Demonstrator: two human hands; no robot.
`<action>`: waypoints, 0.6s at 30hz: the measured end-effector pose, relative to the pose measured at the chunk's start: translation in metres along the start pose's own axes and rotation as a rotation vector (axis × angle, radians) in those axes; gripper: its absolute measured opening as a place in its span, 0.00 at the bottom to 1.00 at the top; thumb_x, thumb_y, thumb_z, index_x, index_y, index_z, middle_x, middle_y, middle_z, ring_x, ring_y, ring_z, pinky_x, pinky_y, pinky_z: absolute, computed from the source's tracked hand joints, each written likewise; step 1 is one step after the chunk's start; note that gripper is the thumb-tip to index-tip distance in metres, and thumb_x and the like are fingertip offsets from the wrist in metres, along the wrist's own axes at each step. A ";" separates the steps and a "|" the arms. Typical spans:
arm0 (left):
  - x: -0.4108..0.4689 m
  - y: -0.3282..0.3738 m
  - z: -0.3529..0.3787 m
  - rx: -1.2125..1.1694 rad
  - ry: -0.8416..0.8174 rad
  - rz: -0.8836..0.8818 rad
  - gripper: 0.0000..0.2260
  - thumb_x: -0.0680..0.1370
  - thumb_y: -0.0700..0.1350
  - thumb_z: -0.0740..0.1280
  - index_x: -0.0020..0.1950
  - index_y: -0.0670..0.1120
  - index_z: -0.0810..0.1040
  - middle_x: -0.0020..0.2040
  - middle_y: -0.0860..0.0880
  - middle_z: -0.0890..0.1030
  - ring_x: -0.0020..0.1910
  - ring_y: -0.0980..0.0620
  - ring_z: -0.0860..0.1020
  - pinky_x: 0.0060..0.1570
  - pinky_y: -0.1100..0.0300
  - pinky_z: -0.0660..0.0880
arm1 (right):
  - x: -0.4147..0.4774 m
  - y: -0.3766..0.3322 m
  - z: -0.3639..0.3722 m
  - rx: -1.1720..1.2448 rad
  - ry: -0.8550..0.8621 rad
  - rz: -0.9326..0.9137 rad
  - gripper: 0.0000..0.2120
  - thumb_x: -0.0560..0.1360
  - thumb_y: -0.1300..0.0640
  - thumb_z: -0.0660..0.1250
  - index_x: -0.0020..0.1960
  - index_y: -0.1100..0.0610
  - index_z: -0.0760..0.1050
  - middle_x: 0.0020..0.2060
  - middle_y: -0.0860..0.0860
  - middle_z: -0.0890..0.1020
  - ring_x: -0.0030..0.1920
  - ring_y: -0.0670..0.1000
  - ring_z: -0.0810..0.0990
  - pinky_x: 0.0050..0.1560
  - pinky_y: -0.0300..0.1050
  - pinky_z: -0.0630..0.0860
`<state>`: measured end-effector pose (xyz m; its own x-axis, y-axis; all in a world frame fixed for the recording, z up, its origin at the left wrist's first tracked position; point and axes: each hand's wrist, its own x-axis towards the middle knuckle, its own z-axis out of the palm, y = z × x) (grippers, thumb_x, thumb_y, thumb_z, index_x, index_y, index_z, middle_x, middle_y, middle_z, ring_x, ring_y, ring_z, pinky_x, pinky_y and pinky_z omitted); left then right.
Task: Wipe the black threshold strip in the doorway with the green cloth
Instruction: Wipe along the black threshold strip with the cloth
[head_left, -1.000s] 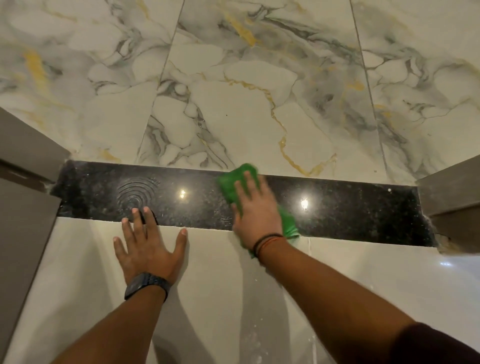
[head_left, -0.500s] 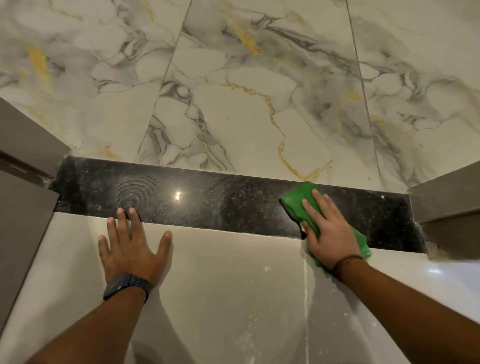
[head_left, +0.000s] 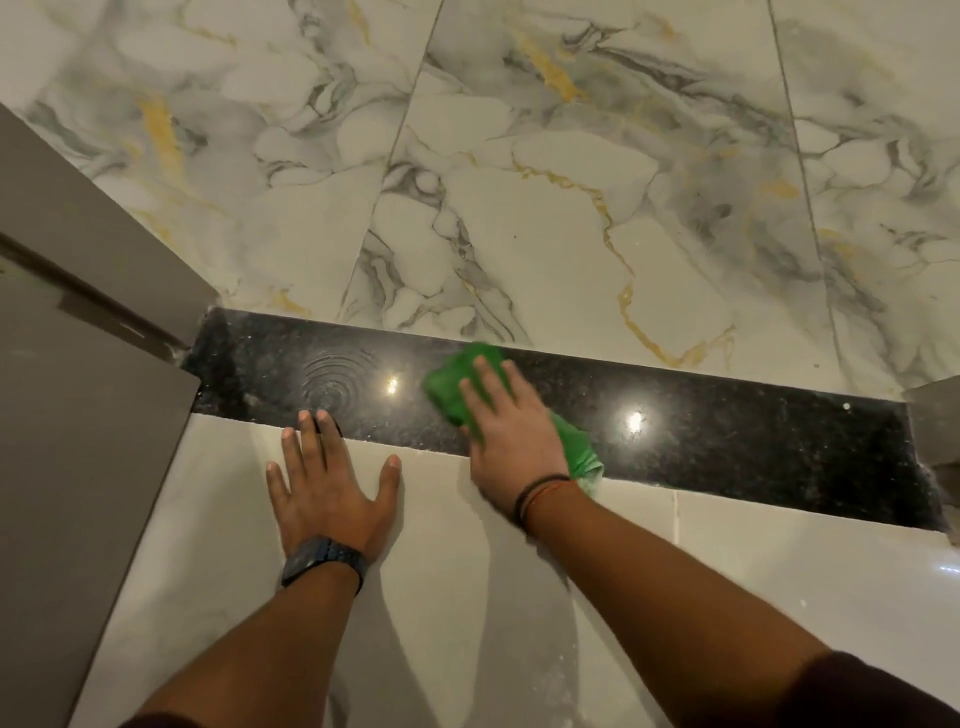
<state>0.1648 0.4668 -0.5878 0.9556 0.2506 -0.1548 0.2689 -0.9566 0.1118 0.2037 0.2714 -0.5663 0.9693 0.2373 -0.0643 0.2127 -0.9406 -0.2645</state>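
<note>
The black speckled threshold strip (head_left: 727, 436) runs across the doorway between two tiled floors. My right hand (head_left: 511, 434) presses flat on the green cloth (head_left: 449, 387), which lies on the strip left of its middle; cloth shows beyond my fingertips and beside my wrist. My left hand (head_left: 327, 491) rests spread and flat on the pale near tile, its fingertips touching the strip's near edge. It holds nothing.
A grey door frame (head_left: 88, 415) stands at the left end of the strip and another grey frame (head_left: 935, 415) at the right end. Marble-patterned tiles (head_left: 519, 208) lie beyond the strip. Pale glossy tile (head_left: 779, 571) lies on my side.
My right hand slid the cloth right along the strip, then back left to about where it began. My left hand stayed planted on the tile.
</note>
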 end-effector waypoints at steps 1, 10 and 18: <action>0.001 -0.003 -0.001 0.006 0.000 -0.010 0.41 0.72 0.68 0.47 0.78 0.45 0.45 0.79 0.43 0.51 0.77 0.43 0.49 0.73 0.41 0.50 | -0.007 0.001 -0.002 0.039 -0.053 -0.123 0.25 0.77 0.51 0.60 0.73 0.55 0.63 0.75 0.56 0.61 0.75 0.62 0.55 0.72 0.61 0.61; 0.015 -0.067 -0.006 0.002 0.065 -0.105 0.40 0.72 0.66 0.49 0.77 0.44 0.48 0.78 0.41 0.53 0.76 0.41 0.50 0.73 0.40 0.51 | -0.048 0.100 -0.027 0.074 -0.036 -0.138 0.24 0.74 0.57 0.66 0.69 0.54 0.70 0.73 0.55 0.66 0.73 0.60 0.63 0.67 0.62 0.68; 0.018 -0.067 -0.007 -0.025 0.073 -0.151 0.39 0.73 0.65 0.51 0.77 0.45 0.47 0.79 0.43 0.53 0.77 0.43 0.50 0.73 0.42 0.50 | 0.038 0.001 0.007 -0.012 0.134 0.467 0.26 0.77 0.52 0.56 0.74 0.58 0.60 0.76 0.59 0.57 0.74 0.63 0.54 0.74 0.56 0.52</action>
<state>0.1645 0.5365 -0.5917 0.9100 0.4022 -0.1005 0.4123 -0.9035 0.1169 0.2397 0.2810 -0.5754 0.9686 -0.2438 -0.0488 -0.2485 -0.9419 -0.2260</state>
